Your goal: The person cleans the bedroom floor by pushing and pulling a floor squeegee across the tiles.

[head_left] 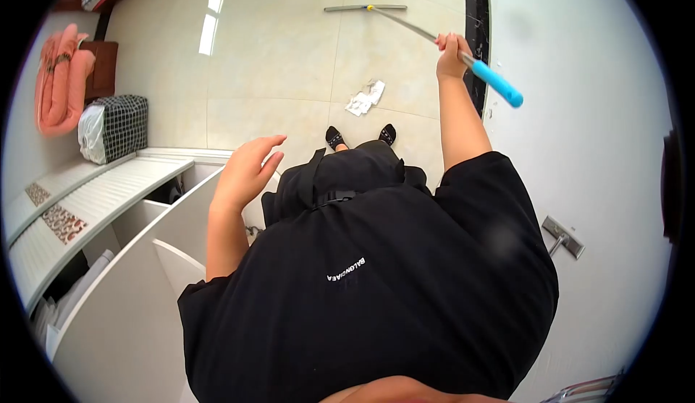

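Note:
My right hand (452, 54) is wrapped round the metal pole of a floor squeegee (405, 24), just below its blue grip (496, 83). The pole slants away to a thin grey blade (347, 9) with a yellow joint, lying across the tiles at the far side. My left hand (252, 168) hangs in the air with its fingers stretched and thumb apart, holding nothing, near the white cabinet (163, 229). Crumpled white paper (366, 98) lies on the floor in front of my feet (360, 136), between me and the blade.
A checked bag (124, 128) and a rolled pink quilt (65, 81) are at the left, past the cabinet's slatted white doors (105, 193). A black skirting strip (477, 12) runs along the white wall (579, 113) on the right. A metal bracket (563, 237) is on that wall.

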